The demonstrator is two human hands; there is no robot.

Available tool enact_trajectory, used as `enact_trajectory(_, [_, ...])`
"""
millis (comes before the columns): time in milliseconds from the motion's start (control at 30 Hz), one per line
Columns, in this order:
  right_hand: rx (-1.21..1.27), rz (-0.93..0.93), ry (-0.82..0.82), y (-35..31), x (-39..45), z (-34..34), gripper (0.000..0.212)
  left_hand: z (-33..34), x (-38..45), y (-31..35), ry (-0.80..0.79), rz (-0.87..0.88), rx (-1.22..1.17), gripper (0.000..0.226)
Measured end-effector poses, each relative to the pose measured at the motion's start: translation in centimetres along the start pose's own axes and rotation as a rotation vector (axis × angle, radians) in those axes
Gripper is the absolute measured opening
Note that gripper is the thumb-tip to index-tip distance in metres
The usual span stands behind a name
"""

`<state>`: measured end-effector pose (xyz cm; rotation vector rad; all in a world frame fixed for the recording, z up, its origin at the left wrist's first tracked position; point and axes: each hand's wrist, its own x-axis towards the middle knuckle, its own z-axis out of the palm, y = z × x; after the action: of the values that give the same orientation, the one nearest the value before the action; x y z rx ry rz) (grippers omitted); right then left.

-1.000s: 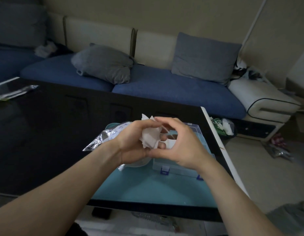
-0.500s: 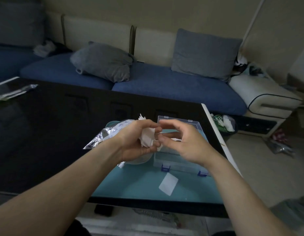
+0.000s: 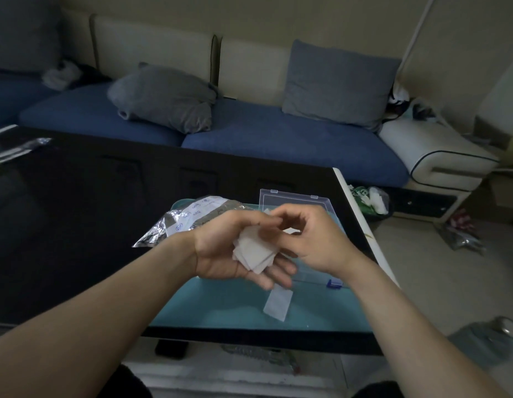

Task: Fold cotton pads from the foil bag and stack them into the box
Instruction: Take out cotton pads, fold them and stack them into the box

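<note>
My left hand lies palm up over the teal mat and cradles a small stack of white cotton pads, thumb over them. My right hand reaches in from the right, its curled fingers pinching at the top pad of that stack. One loose cotton pad lies flat on the mat just below my hands. The clear plastic box stands open behind my hands, mostly hidden by them. The silver foil bag lies on the mat behind my left wrist.
The mat sits at the right end of a glossy black table, whose white right edge runs close to my right arm. A blue sofa with grey cushions stands behind. Another foil wrapper lies far left. Litter lies on the floor at right.
My left hand has turned palm up and lowered, showing the pads as a flat stack. A single pad dropped onto the mat half a second ago and still lies there.
</note>
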<state>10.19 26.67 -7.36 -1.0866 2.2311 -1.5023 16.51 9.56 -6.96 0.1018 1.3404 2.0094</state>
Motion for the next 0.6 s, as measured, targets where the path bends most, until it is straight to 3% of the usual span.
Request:
enact_trajectory(100, [-0.099,0.025,0.093,0.8,0.1,-0.8,0.006,0.2,0.6,-0.4,0.099,0.112,-0.079,0.039])
enact_trajectory(233, [-0.028,0.054,0.105,1.0,-0.1,-1.4,0.014,-0.3,1.0,-0.9,0.287,0.203,0.069,0.027])
enact_trajectory(400, [-0.034,-0.039,0.138,0.2,-0.3,-1.5,0.009,-0.5,0.3,-1.1,0.162,0.168,0.359,0.023])
enact_trajectory(600, [-0.042,-0.032,0.223,0.4,0.0,-1.5,0.017,-0.3,0.3,-0.8,0.195,0.147,0.398,0.015])
